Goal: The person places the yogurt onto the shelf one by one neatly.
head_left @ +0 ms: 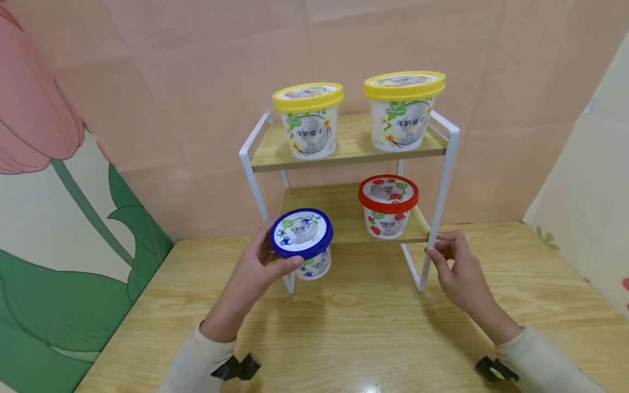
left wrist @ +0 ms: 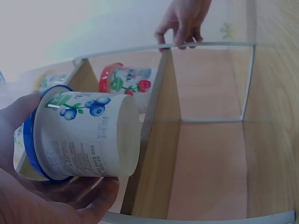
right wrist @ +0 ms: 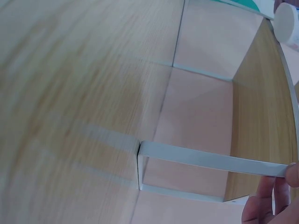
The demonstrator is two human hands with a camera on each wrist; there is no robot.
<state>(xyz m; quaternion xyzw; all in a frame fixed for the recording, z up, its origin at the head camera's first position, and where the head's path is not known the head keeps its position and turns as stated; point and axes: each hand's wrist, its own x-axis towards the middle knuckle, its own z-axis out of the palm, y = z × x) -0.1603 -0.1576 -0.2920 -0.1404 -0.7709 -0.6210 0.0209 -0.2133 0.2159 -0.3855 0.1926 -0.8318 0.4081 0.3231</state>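
Note:
My left hand (head_left: 255,265) grips a white tub with a blue lid (head_left: 302,234) and blueberry pictures, thumb on the near side and fingers round the far side. The tub is in front of the lower shelf's left end; in the left wrist view its base (left wrist: 128,135) hangs free of the board. My right hand (head_left: 457,267) pinches the front right leg of a white-framed two-tier rack (head_left: 442,185) just below the lower shelf. On that lower shelf (head_left: 319,199), toward the right, stands a red-lidded strawberry tub (head_left: 388,207).
Two yellow-lidded tubs, one left (head_left: 309,123) and one right (head_left: 405,112), stand on the rack's upper shelf (head_left: 354,128). The rack stands on a wood-grain table (head_left: 354,327) near a pink backdrop (head_left: 196,109). A flower-patterned panel (head_left: 93,218) borders the table's left side.

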